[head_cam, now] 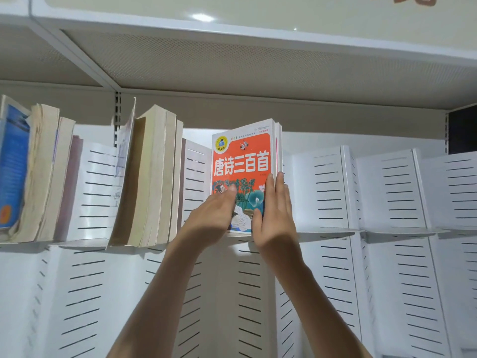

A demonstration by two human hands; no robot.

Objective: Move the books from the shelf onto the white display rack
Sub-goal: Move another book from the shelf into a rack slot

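Orange book point(242, 161) upright, between both hands' fingers point(280, 187)

An orange-covered book point(241, 161) is stood upright on a ledge of the white display rack point(333, 231), with more books just behind it. Its cover is touched by the flat left hand point(215, 210), and its right edge is pressed by the straight fingers of the right hand point(273, 213). Worn books point(154, 177) are seen leaning in the bay at left, and more point(38, 171) in the bay beyond.

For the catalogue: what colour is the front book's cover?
Orange-red book, white title, seen in the head view.
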